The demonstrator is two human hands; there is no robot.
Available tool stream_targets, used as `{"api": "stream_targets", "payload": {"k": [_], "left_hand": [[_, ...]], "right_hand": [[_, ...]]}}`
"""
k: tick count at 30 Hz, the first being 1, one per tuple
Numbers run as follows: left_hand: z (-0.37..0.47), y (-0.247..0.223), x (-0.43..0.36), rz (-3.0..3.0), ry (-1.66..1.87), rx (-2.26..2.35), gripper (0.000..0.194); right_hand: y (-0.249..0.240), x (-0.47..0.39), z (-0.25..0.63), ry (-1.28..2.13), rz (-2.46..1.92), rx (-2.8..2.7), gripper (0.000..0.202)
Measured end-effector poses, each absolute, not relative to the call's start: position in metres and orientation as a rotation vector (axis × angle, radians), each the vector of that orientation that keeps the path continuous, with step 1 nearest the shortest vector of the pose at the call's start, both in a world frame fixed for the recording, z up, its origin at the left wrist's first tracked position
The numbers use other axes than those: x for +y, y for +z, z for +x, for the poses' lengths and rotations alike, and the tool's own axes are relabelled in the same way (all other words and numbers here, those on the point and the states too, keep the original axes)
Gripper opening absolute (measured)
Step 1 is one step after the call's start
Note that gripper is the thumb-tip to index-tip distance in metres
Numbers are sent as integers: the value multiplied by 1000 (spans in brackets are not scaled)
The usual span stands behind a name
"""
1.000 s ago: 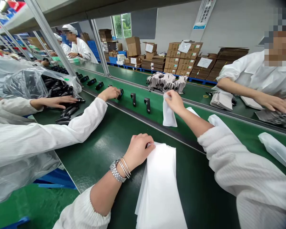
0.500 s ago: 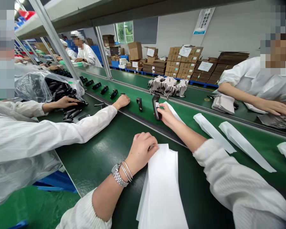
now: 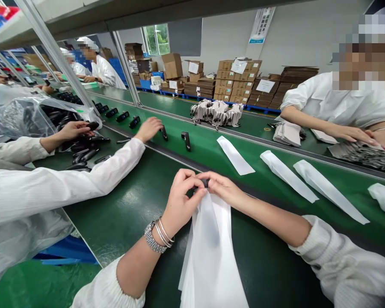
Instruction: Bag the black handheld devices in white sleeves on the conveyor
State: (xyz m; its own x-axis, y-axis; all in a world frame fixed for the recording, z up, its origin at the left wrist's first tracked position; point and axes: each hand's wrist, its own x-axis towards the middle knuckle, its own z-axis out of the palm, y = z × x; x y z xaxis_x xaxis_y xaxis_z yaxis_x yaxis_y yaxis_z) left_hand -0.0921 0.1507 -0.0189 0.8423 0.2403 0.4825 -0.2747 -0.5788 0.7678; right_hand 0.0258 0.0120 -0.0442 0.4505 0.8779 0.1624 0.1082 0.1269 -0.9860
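Note:
My left hand, with a watch and bracelets at its wrist, pinches the mouth of the top white sleeve bag. My right hand grips the end of a black handheld device at that mouth. Most of the device is inside the bag, showing as a grey shadow through the thin material. Under it lies a stack of white sleeve bags on the green table. Beyond my hands, two bare black devices rest on the green belt, one close to a co-worker's hand.
Filled white bags lie along the belt to the right. A co-worker's hand reaches over the belt at left, near a pile of black devices. Across the belt, another person handles grey-white bundles. A metal post stands behind.
My right hand has brought the black device from over the belt to the bag mouth, and most of it is now inside. The co-worker's near hand has drawn back left, leaving a device on the belt.

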Motion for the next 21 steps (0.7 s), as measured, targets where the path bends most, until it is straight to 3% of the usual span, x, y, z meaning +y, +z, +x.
{"api": "stream_targets", "payload": {"k": [5, 13, 16, 18, 21], "left_hand": [[-89, -21, 153, 1988, 744, 145, 10], [-85, -29, 169, 2389, 313, 254, 18], [-86, -31, 166, 2478, 199, 177, 11], [-86, -31, 164, 2515, 208, 125, 14], [-85, -32, 161, 2566, 234, 92, 25]], "right_hand": [[-37, 12, 12, 830, -1449, -999, 36], [-7, 35, 151, 1, -1781, -713, 18], [-4, 51, 202, -279, -2094, -694, 19], [-9, 67, 215, -358, -2185, -730, 13], [-27, 95, 209, -262, -2233, -826, 26]]}}
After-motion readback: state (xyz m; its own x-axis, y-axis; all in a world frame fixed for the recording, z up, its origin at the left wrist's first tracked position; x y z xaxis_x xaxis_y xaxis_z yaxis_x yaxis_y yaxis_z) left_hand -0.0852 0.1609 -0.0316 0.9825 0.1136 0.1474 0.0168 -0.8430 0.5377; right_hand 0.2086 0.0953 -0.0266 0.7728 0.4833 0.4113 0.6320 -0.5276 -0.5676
